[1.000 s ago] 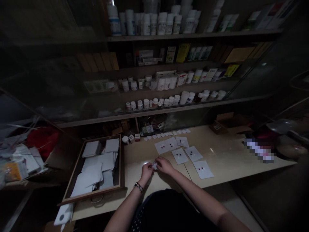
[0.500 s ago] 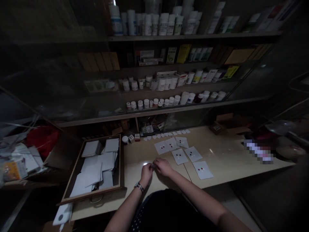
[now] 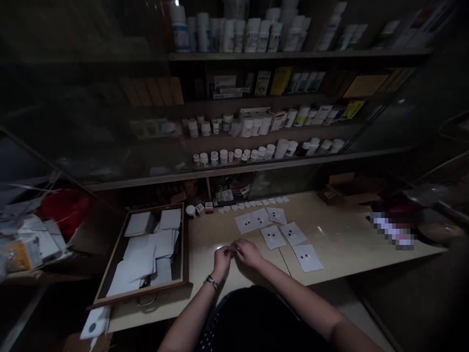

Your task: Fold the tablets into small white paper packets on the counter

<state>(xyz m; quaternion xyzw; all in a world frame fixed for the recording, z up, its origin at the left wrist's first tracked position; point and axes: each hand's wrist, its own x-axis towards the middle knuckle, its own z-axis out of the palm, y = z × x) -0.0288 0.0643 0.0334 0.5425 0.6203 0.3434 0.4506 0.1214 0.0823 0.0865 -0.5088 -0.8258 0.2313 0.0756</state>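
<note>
Between your fingertips, just above the table (image 3: 205, 239), sits a small piece of paper (image 3: 233, 248), its shape too dim to make out. Your left hand (image 3: 222, 261) and right hand (image 3: 249, 253) meet at it, fingers closed in a pinch from either side. Just beyond and to the right of your hands lie six paper squares (image 3: 271, 240), each bearing dark red tablets. Farther ahead runs a row of small white packets (image 3: 252, 204), with a white jar (image 3: 190, 211) and small boxes (image 3: 208, 208) to its left. Left of your hands, a wooden drawer (image 3: 186, 259) full of white sheets (image 3: 134, 266) bounds your space; bottles (image 3: 252, 36) line shelves ahead.
</note>
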